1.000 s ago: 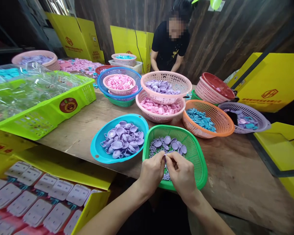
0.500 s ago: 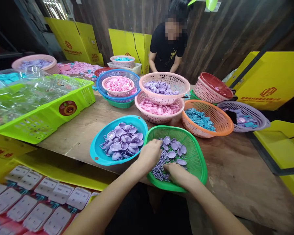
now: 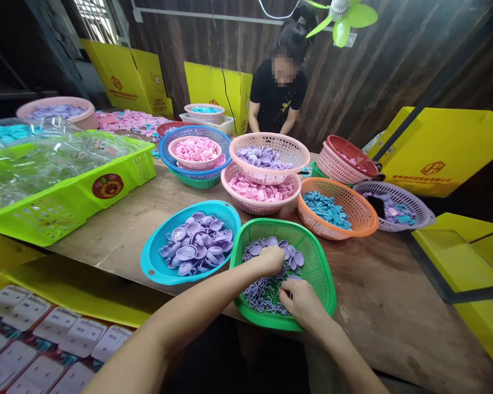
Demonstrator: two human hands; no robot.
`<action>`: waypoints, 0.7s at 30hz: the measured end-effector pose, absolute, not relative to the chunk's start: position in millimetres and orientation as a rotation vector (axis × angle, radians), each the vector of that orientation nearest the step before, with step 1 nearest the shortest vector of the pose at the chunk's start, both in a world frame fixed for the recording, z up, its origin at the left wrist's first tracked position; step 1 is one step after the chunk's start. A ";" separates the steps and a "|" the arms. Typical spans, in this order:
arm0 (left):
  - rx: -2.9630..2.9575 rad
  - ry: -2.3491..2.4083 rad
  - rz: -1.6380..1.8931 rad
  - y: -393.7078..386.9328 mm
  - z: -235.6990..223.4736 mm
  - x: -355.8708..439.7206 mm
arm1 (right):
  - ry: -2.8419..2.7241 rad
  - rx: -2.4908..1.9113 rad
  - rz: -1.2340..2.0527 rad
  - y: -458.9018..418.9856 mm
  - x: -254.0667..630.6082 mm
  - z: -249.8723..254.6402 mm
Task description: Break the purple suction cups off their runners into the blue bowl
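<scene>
A green basket at the table's front edge holds small purple chain-like pieces and several purple oval cups. My left hand is over the middle of this basket, its fingers closed and pointing down among the cups; whatever they pinch is hidden. Closer to me, my right hand bends over the near right part, thumb and fingers curled together beside a purple cup, and I cannot make out what is between them. Just left stands a blue basin heaped with purple cups, some with thin strands attached.
Behind stand stacked pink baskets, an orange basket of teal pieces and a lilac basket. A lime crate of clear packages fills the left. Across the table sits another person, below a green fan.
My left hand has moved from the green basket's left side to over its middle, among the cups. My right hand has shifted slightly. The camera view has tilted up, bringing more of the fan into sight.
</scene>
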State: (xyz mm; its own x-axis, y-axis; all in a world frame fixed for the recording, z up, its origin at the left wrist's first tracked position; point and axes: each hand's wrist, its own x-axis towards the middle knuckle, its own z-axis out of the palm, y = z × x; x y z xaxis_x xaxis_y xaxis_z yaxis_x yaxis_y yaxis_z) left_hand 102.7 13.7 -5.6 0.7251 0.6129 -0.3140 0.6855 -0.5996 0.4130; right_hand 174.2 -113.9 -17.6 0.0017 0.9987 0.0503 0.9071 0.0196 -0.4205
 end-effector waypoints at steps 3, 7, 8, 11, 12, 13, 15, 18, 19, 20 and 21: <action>2.357 1.013 -0.022 31.6 4.0 87.0 | -1.689 -1.871 0.471 -124.1 190.7 -7.0; 2.171 0.962 0.211 40.9 17.0 55.0 | -1.262 -1.767 0.739 -131.9 207.1 2.7; 2.068 0.910 0.287 37.2 18.4 47.9 | -1.173 -1.722 0.806 -131.6 207.2 4.0; 1.716 0.731 0.434 12.2 16.6 34.0 | -1.014 -1.581 0.904 -127.0 196.5 9.0; 1.648 0.708 0.445 1.1 14.5 32.0 | -0.992 -1.552 0.907 -125.1 190.3 11.5; 1.608 0.710 0.458 -10.2 12.2 30.9 | -0.980 -1.538 0.898 -123.5 183.5 14.6; 1.596 0.764 0.510 -30.9 8.7 30.5 | -0.998 -1.551 0.850 -121.7 170.2 21.1; 1.686 0.873 0.631 -51.9 9.6 30.5 | -1.149 -1.627 0.684 -121.7 154.5 28.4; 1.724 0.900 0.664 -56.0 11.4 30.1 | -1.208 -1.650 0.615 -121.9 150.7 29.6; 1.756 0.922 0.693 -59.0 13.6 29.6 | -1.257 -1.666 0.549 -122.0 147.5 30.0; 1.780 0.938 0.715 -61.0 15.8 28.9 | -1.294 -1.677 0.490 -122.0 145.0 29.9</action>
